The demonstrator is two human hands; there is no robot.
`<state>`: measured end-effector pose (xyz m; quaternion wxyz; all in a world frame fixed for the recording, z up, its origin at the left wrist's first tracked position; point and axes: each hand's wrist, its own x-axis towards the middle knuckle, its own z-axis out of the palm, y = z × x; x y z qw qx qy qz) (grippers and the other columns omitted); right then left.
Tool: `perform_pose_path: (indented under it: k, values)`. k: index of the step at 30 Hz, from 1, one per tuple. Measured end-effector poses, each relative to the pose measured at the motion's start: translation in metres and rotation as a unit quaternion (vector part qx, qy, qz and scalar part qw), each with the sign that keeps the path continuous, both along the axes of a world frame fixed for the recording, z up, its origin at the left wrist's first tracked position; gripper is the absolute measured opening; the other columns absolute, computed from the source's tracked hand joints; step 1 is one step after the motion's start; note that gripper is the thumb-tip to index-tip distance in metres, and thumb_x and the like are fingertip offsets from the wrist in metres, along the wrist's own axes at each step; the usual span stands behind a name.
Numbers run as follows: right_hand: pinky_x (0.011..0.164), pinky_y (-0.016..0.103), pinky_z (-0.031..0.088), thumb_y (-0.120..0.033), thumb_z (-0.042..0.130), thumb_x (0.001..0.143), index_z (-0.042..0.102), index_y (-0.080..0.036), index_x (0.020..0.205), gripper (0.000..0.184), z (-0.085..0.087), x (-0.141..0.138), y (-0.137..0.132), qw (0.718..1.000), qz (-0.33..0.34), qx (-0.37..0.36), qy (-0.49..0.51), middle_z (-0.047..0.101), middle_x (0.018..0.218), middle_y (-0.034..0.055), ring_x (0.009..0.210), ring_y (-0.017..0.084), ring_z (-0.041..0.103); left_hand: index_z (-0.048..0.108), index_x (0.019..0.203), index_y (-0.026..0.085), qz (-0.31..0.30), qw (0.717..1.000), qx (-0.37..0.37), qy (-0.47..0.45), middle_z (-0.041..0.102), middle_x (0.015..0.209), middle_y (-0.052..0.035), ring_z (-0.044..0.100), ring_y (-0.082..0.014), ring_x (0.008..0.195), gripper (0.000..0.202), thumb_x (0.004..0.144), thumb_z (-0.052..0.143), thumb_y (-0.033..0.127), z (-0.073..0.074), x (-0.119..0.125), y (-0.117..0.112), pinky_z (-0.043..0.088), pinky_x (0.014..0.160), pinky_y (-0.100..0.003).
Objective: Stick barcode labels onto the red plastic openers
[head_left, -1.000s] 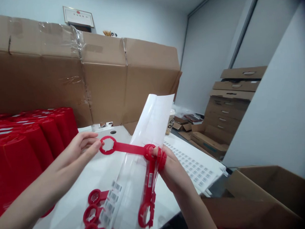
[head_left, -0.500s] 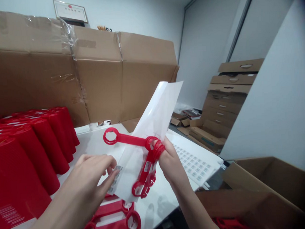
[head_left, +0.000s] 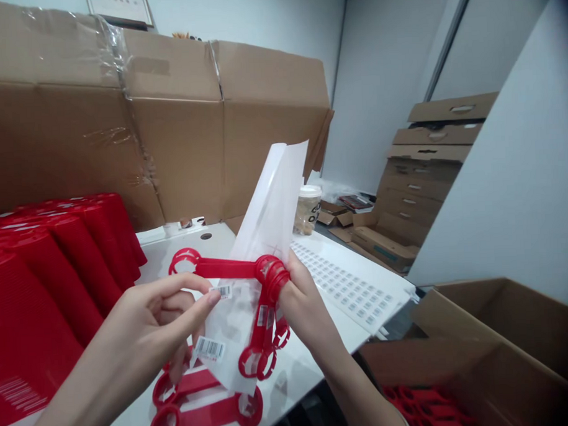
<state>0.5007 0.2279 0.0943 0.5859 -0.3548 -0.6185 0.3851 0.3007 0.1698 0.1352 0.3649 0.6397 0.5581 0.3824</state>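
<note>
A small barcode sticker (head_left: pixel 223 292) is pinched between the thumb and forefinger of my left hand (head_left: pixel 171 313), just above a translucent white label sheet (head_left: pixel 265 213). Another barcode sticker (head_left: pixel 210 349) remains on the sheet's lower corner. My right hand (head_left: pixel 302 293) is closed around the sheet and a bunch of red plastic straps with ring ends (head_left: pixel 227 268). Some of these straps stick out to the left, others hang down with barcode stickers on them. Below the hands, more red ringed straps (head_left: pixel 207 418) lie on the white table (head_left: pixel 290 387).
Red ribbed rolls (head_left: pixel 30 296) stand at left before large cardboard boxes (head_left: pixel 179 154). Printed label sheets (head_left: pixel 347 285) and a lidded cup (head_left: pixel 307 209) are on the table's right part. An open carton (head_left: pixel 457 368) at lower right contains red straps.
My left hand has lifted a barcode sticker off the sheet's corner and up. My right hand, with straps and sheet, has shifted slightly left, revealing the cup behind.
</note>
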Motion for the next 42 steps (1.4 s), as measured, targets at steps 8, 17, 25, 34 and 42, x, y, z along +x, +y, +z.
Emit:
perform_pose_path:
  k: [8, 17, 25, 34, 42]
  values:
    - [0.083, 0.029, 0.056, -0.022, 0.058, 0.096, 0.069, -0.026, 0.12, 0.027, 0.011, -0.004, -0.024, 0.984, 0.14, -0.088, 0.069, 0.076, 0.107, 0.0009, 0.098, 0.019, 0.07, 0.068, 0.089, 0.025, 0.045, 0.999, 0.0, -0.012, 0.054, 0.044, 0.009, 0.054, -0.0116, 0.034, 0.04, 0.081, 0.066, 0.064, -0.001, 0.004, 0.0, 0.044, 0.039, -0.02]
    - [0.081, 0.025, 0.057, -0.029, 0.064, 0.095, 0.073, -0.028, 0.114, 0.021, 0.008, 0.0, -0.023, 0.968, 0.192, -0.107, 0.124, 0.077, 0.101, -0.0001, 0.097, 0.017, 0.072, 0.068, 0.085, 0.024, 0.042, 0.999, -0.006, -0.028, 0.053, 0.047, 0.0081, 0.053, -0.0108, 0.036, 0.04, 0.08, 0.068, 0.064, -0.001, 0.004, -0.002, 0.044, 0.038, -0.019]
    - [0.085, 0.027, 0.058, -0.027, 0.064, 0.095, 0.073, -0.029, 0.115, 0.022, 0.01, -0.002, -0.026, 0.971, 0.182, -0.108, 0.115, 0.077, 0.107, -0.0003, 0.103, 0.019, 0.072, 0.067, 0.088, 0.024, 0.037, 0.999, -0.005, -0.025, 0.05, 0.051, 0.0079, 0.05, -0.01, 0.041, 0.04, 0.083, 0.065, 0.063, 0.0, 0.003, -0.002, 0.04, 0.039, -0.019]
    - [0.086, 0.03, 0.058, -0.029, 0.064, 0.095, 0.073, -0.029, 0.116, 0.023, 0.009, -0.001, -0.027, 0.973, 0.177, -0.103, 0.108, 0.077, 0.11, 0.0002, 0.104, 0.02, 0.071, 0.065, 0.088, 0.023, 0.024, 1.0, -0.009, -0.016, 0.047, 0.054, 0.0079, 0.047, -0.0103, 0.045, 0.039, 0.086, 0.063, 0.062, 0.0, 0.003, -0.002, 0.041, 0.043, -0.021]
    - [0.089, 0.029, 0.056, -0.029, 0.062, 0.096, 0.071, -0.029, 0.119, 0.024, 0.01, -0.001, -0.031, 0.975, 0.176, -0.098, 0.098, 0.076, 0.113, -0.0004, 0.107, 0.019, 0.07, 0.062, 0.089, 0.024, 0.016, 1.0, -0.009, -0.008, 0.044, 0.055, 0.0085, 0.045, -0.0115, 0.049, 0.037, 0.087, 0.062, 0.06, -0.002, 0.003, 0.001, 0.037, 0.045, -0.023]
